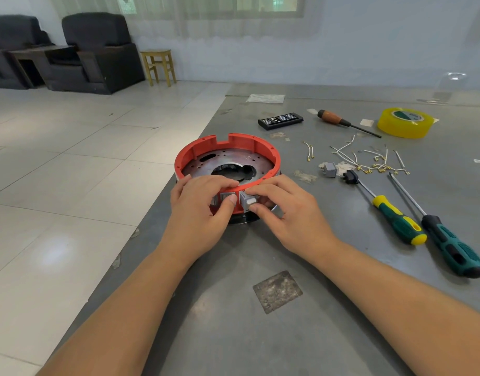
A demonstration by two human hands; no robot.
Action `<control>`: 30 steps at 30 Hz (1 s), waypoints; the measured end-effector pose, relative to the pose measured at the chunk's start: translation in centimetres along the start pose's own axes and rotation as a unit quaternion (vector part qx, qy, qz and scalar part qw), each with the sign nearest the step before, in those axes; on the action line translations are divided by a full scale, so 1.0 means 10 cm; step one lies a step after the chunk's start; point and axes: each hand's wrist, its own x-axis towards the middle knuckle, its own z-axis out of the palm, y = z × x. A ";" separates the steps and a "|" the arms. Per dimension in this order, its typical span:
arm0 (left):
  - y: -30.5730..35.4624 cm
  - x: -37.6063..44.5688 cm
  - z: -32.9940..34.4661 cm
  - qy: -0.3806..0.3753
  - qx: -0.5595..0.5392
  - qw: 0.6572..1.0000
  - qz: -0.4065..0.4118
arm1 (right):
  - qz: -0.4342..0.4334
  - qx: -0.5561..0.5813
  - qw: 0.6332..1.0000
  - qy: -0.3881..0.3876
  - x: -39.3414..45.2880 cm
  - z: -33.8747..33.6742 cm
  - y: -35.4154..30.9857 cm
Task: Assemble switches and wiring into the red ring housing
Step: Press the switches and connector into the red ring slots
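- The red ring housing (228, 156) sits near the bench's left edge, its near wall turned toward the person — likely so the switch openings face the fingers.
- A grey switch (248, 201) sticks partly out of that near wall, not yet seated by the look of it.
- The right hand (285, 213) pinches this switch between thumb and fingertips.
- The left hand (201, 210) curls over the rim, thumb pressing a fitted switch (227, 197) — bracing the ring, I judge.
- A spare switch (330, 169), wires (374, 162) and screwdrivers (398, 218) lie toward the right edge.
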 end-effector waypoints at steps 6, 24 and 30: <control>0.01 -0.03 0.03 0.004 0.008 1.000 0.011 | 0.016 0.009 1.000 -0.003 0.01 0.04 0.00; -0.04 0.03 0.06 0.013 0.025 0.999 0.018 | 0.091 -0.012 0.995 -0.025 0.06 0.00 0.08; -0.03 0.03 0.07 0.019 0.035 0.999 0.021 | 0.092 -0.015 0.995 -0.033 0.09 -0.01 0.12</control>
